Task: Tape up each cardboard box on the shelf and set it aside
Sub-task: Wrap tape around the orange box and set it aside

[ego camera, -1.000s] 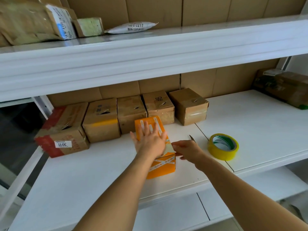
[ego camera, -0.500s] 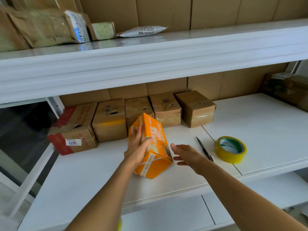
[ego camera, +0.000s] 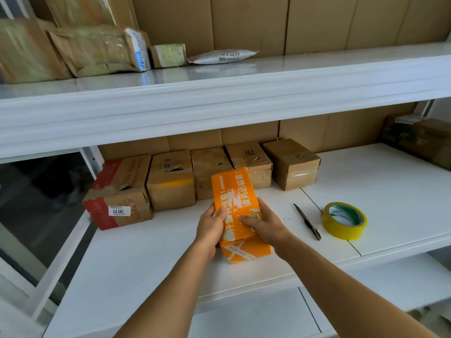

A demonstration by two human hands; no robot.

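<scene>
Now laid flat on the shelf (ego camera: 151,252), orange box (ego camera: 234,203) is gripped between left hand (ego camera: 210,228) and right hand (ego camera: 264,226)

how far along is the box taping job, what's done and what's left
Looks done: five brown cardboard boxes stand in a row at the back of the shelf, some showing clear tape. In hand: the left hand and right hand both grip the orange box, which sits in front of that row. Left: setting it aside. The yellow tape roll and knife lie idle to its right.
</scene>
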